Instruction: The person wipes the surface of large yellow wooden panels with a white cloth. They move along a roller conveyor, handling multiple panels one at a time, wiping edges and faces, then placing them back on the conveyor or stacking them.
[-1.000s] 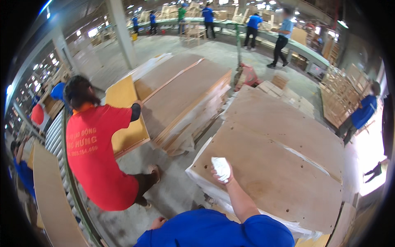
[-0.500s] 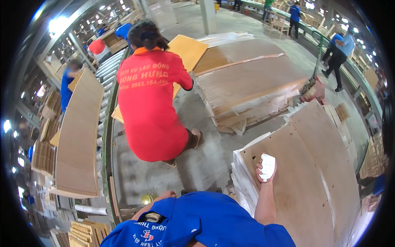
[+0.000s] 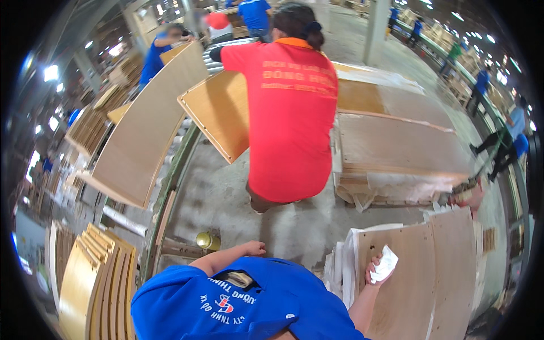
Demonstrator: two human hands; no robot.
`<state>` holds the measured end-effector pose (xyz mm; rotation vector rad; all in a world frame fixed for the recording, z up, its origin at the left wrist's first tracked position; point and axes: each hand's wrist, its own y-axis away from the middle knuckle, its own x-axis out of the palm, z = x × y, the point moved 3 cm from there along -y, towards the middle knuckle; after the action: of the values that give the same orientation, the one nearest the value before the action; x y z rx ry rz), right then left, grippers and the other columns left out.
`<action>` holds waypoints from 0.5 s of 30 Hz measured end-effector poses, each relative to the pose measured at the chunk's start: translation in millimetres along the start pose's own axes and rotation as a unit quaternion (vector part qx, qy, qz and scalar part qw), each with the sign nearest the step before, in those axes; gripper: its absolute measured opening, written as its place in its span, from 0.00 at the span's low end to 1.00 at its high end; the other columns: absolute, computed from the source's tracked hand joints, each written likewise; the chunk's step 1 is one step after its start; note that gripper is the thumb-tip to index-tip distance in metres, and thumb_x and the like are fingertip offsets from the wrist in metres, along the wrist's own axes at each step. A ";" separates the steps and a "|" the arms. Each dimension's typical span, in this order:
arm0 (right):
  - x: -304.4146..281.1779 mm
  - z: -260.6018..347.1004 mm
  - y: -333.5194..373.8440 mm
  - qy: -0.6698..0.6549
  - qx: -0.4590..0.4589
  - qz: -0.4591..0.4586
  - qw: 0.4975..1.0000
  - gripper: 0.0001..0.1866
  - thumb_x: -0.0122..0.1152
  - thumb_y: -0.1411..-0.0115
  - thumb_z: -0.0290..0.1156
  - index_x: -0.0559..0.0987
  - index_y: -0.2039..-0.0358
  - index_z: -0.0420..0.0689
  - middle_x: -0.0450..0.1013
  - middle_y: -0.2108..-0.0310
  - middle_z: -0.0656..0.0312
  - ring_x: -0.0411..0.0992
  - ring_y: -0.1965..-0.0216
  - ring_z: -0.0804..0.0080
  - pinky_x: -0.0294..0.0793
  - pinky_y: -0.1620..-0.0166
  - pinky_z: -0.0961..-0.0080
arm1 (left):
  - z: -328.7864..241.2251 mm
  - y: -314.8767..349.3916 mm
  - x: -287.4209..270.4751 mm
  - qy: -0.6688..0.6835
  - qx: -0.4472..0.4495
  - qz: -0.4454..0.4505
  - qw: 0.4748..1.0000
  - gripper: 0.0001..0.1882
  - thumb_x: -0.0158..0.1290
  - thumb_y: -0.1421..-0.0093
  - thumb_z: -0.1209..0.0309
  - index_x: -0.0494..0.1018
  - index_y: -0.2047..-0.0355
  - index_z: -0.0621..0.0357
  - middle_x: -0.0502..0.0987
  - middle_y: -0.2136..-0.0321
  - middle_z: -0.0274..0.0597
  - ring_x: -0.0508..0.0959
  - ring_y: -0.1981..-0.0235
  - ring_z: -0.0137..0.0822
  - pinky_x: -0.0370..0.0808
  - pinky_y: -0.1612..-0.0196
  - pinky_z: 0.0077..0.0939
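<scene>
Shifted to a red-shirted co-worker's [image 3: 292, 119] left since the earlier frame, a yellow-brown rectangular wooden panel [image 3: 222, 110] is seen upper left, the bare left hand [image 3: 254, 248] is held curled inward at lower centre, and, well rightward, a right hand [image 3: 374, 267], forearm angled upward, is clasped around a crumpled white wad [image 3: 386, 264], slanted up rightward, over stacked brown wooden panels [image 3: 405, 303], lower right.

The white wad [image 3: 385, 265] looks papery, the panel stack [image 3: 407, 289] matt wood, the yellow board [image 3: 220, 110] glossy.

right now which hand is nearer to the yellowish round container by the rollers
Left. The left hand is just right of the container; the right hand is much farther right, holding a white wad over the wooden panels.
</scene>
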<state>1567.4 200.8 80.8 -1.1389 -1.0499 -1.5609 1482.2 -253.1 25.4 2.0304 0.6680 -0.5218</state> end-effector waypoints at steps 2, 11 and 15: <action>-2.2 -1.4 -0.5 -0.010 0.011 0.020 1.000 0.32 0.40 0.40 0.50 0.55 0.39 0.47 0.70 0.66 0.52 0.65 0.76 0.64 0.62 0.85 0.75 | 1.6 1.0 -0.9 0.004 0.004 -0.008 1.000 0.17 0.48 0.47 0.59 0.74 0.62 0.56 0.76 0.63 0.50 0.75 0.59 0.48 0.71 0.55 0.39; -16.0 0.7 -3.0 -0.017 0.022 0.048 0.998 0.36 0.44 0.41 0.51 0.50 0.37 0.48 0.70 0.64 0.51 0.67 0.74 0.63 0.63 0.84 0.75 | 14.4 10.5 -4.6 -0.021 -0.011 -0.026 0.999 0.17 0.47 0.48 0.60 0.74 0.64 0.56 0.76 0.64 0.51 0.75 0.59 0.49 0.71 0.55 0.39; -0.3 1.3 2.3 -0.022 0.074 0.124 0.989 0.34 0.44 0.41 0.52 0.55 0.40 0.46 0.69 0.66 0.51 0.67 0.74 0.63 0.63 0.85 0.74 | 15.0 6.8 -7.3 -0.026 -0.003 -0.048 0.998 0.17 0.45 0.48 0.59 0.74 0.64 0.55 0.76 0.64 0.50 0.75 0.60 0.49 0.71 0.55 0.39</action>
<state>1569.9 201.6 81.0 -1.1568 -0.9939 -1.2490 1479.4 -270.9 26.5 1.9794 0.7372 -0.6270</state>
